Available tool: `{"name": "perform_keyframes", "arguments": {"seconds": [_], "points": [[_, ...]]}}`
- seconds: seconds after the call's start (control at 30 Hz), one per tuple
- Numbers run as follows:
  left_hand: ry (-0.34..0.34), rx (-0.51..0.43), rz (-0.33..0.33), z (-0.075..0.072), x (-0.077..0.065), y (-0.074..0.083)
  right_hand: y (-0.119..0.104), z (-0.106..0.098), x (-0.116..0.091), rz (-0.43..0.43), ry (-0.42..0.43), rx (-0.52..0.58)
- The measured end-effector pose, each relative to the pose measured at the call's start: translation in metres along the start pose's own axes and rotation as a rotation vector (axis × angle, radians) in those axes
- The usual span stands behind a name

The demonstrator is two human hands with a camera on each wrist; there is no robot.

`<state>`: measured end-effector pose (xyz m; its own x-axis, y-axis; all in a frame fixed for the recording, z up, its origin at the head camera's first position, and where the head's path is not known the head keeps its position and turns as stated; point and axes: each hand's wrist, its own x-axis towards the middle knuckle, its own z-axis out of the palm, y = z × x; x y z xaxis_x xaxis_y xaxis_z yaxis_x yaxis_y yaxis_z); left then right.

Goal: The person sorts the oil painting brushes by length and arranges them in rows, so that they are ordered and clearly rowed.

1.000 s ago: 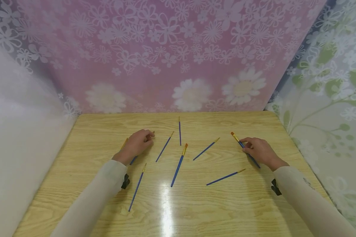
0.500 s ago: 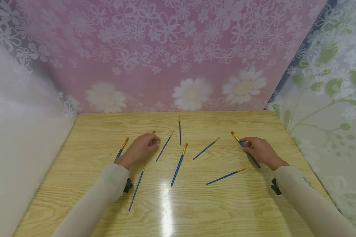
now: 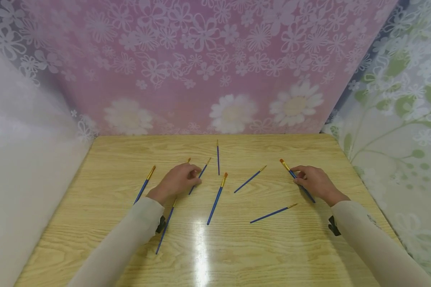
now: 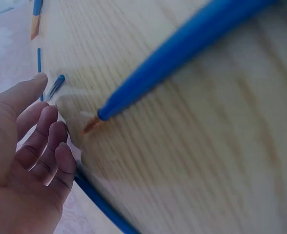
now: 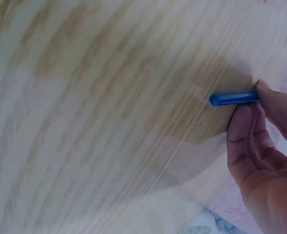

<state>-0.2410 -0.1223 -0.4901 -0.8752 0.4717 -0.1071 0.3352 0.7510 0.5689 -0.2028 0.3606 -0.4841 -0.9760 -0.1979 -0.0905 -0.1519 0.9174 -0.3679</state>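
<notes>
In the head view my right hand (image 3: 316,184) pinches the blue handle of a flat paintbrush (image 3: 285,165) between thumb and fingers. The handle end (image 5: 234,99) sticks out from the grip in the right wrist view. My left hand (image 3: 178,179) hovers at a thin paintbrush (image 3: 203,170), its fingertips overlapping the handle. Thumb and loosely bent fingers (image 4: 38,141) stay apart in the left wrist view, with a blue handle tip (image 4: 59,80) just beyond them. Behind that hand another paintbrush (image 3: 189,160) is mostly hidden.
More blue paintbrushes lie spread out: one at left (image 3: 145,185), one at front left (image 3: 164,233) partly under the wrist, a wider one (image 3: 215,205) in the middle, several others right and back. The wooden table (image 3: 273,255) meets a pink floral backdrop (image 3: 179,111).
My left hand has slid rightward from the mostly hidden paintbrush to the thin one beside it, uncovering more of the leftmost paintbrush. The right hand keeps its pinch in the same spot.
</notes>
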Motion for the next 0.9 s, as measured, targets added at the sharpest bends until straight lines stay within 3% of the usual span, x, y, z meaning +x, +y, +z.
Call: {"name": "perform_keyframes", "arguments": {"seconds": [0.5,0.9], "points": [[-0.021,0.087,0.045,0.002,0.004,0.002,0.004,0.003,0.001,0.003,0.002,0.003],[-0.024,0.121,-0.022,-0.003,0.007,0.014,0.004,0.001,0.001,0.003,0.003,0.002]]}}
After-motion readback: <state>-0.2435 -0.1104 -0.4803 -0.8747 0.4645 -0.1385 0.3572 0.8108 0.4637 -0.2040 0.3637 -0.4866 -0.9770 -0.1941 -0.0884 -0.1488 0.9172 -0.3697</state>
